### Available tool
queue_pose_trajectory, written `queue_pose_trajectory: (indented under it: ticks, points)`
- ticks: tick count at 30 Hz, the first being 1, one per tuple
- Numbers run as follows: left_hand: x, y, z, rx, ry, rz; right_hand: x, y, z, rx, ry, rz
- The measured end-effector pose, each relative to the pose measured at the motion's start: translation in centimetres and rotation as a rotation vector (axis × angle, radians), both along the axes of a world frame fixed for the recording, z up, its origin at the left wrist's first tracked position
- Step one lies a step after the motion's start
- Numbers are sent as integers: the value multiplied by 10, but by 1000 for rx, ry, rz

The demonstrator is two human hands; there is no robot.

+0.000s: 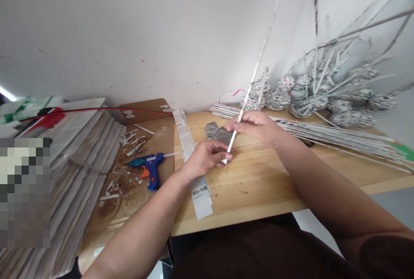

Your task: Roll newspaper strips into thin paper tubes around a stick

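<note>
A long thin rolled newspaper tube [258, 61] slants up and to the right over the table. Around its lower end the fingers of my left hand [210, 156] are closed, and a short tip shows below them. A little higher, my right hand [254, 126] pinches the same tube. Behind my hands lies a crumpled grey cloth [212, 130] on the wood. Strips of newspaper [198, 192] stretch across the table to the left, partly hidden under my left wrist and forearm.
A blue glue gun [153, 169] rests on a stained board among paper scraps. Stacked newspapers [84, 154] rise at left. Woven paper shapes [278, 98] with upright tubes stand along the wall at right. A bundle of paper tubes [336, 134] lies in front of them.
</note>
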State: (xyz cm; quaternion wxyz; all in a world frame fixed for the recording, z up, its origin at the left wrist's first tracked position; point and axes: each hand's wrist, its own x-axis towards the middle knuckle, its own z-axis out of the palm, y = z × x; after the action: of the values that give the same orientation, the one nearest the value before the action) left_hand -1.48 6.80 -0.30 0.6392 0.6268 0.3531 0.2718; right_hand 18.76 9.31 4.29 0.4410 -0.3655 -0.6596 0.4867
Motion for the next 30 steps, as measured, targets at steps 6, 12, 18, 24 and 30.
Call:
queue_pose_trajectory:
  ticks: [6,12,18,24,30]
  points:
    - [-1,1,1,-26,-34,18,1,-2,3,37,35,-82]
    - [-1,2,0,-43,-78,25,3,-1,4,24,-4,-10]
    - [-1,3,1,-45,-65,81,0,1,3,56,52,-121]
    - [-6,11,7,22,-10,204,-2,-6,11,148,65,-116]
    - [-27,18,43,194,4,372,-9,-21,23,295,106,-169]
